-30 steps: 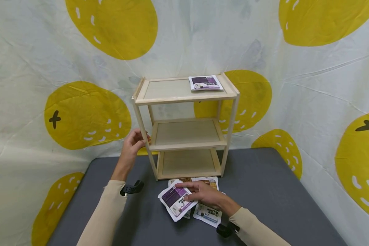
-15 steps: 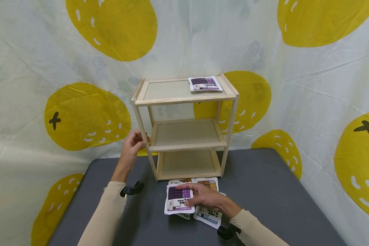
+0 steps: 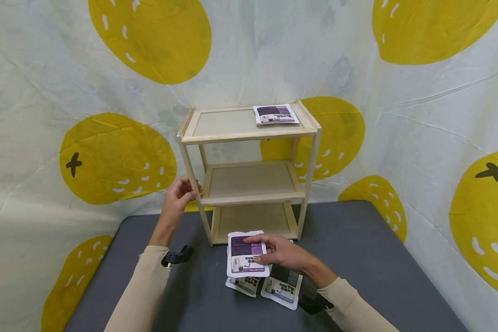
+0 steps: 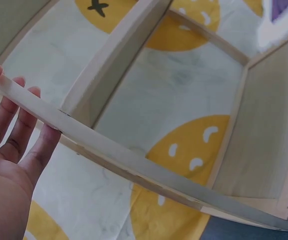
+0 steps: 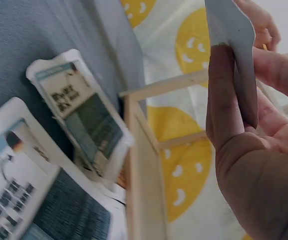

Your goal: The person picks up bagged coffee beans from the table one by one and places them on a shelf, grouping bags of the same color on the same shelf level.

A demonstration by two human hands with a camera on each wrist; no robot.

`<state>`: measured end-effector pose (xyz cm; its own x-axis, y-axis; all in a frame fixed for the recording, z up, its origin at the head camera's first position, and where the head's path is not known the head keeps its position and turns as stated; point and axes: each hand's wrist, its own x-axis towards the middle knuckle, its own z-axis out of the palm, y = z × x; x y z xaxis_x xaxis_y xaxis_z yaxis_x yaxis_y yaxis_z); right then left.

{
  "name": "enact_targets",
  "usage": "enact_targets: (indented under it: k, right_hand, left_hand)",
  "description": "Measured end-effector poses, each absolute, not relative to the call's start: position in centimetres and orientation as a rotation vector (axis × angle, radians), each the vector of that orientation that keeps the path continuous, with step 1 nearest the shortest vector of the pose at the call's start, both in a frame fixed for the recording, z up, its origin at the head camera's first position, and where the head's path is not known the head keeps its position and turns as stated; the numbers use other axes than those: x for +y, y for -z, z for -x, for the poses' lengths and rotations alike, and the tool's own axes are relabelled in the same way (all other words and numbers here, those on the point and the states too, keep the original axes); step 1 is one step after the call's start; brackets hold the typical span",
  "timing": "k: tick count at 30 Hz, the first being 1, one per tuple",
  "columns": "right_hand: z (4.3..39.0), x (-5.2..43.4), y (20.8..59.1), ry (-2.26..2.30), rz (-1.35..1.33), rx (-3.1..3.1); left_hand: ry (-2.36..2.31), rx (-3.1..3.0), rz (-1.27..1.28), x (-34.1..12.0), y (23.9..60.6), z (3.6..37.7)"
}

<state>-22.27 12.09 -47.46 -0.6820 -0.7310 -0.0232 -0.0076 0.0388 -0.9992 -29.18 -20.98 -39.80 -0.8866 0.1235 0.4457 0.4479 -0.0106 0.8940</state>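
there's a second purple packet [image 3: 275, 114] sitting on the rack's top tier at the right, two more packets [image 3: 283, 286] lying flat on the grey table [image 3: 357, 258] just in front of the rack, and a white cloth with big yellow fruit prints [image 3: 116, 157] hanging behind it all

Backdrop of pale wrinkled cloth [image 3: 419, 106] printed with large yellow fruit shapes [image 3: 116, 157] bearing white dashes and black crosses, hung across two walls meeting in a corner behind a dark grey table [image 3: 357, 249], all evenly lit without strong shadows.
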Motion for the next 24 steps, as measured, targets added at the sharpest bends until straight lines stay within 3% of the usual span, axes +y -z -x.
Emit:
enact_targets:
  k: [24]
  right_hand:
    - [22.6, 13.8, 41.8, 1.704, 0.803, 1.848]
  left_hand:
    - [1.989, -2.038, 0.580, -21.0, 39.9, 29.3]
